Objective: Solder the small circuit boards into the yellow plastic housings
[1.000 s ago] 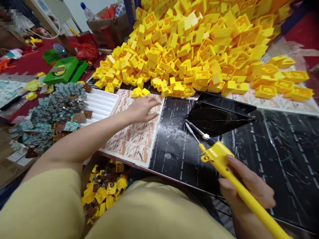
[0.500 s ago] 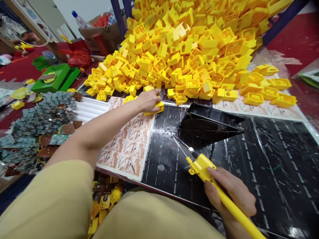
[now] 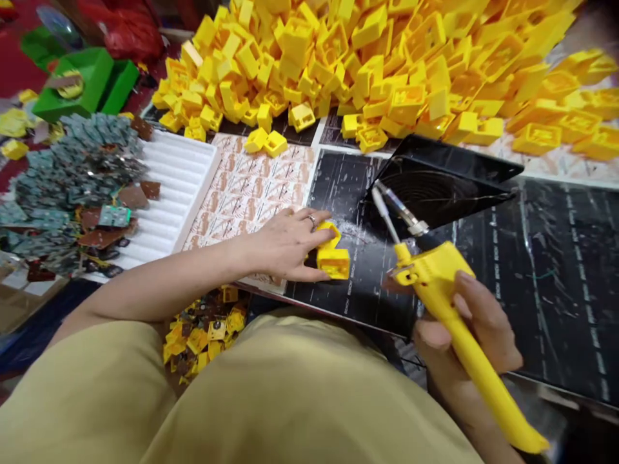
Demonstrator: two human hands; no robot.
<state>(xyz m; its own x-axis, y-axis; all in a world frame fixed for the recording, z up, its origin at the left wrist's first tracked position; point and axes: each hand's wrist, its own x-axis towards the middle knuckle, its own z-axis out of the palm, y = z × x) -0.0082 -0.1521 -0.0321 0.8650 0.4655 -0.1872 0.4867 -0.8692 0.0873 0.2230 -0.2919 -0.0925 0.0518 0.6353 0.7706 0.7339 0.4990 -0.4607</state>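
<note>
My left hand [image 3: 285, 245] grips a small yellow plastic housing [image 3: 333, 256] and rests it on the black mat [image 3: 556, 258] near its front edge. My right hand [image 3: 464, 335] is wrapped round the handle of a yellow soldering iron [image 3: 449, 303]. The iron's metal tip [image 3: 387, 206] points up and left, ending just right of the housing and in front of a black fan unit [image 3: 435, 187].
A big heap of yellow housings [image 3: 367, 64] fills the back. A white ridged tray [image 3: 169, 193] and a pile of circuit boards [image 3: 77, 187] lie left, green trays [image 3: 91, 77] behind them. A printed sheet [image 3: 251, 193] and a box of assembled yellow parts [image 3: 203, 328] are near.
My left hand picked a yellow housing from the foot of the heap and brought it back to the mat in front of me. My right hand lifted the iron closer to it.
</note>
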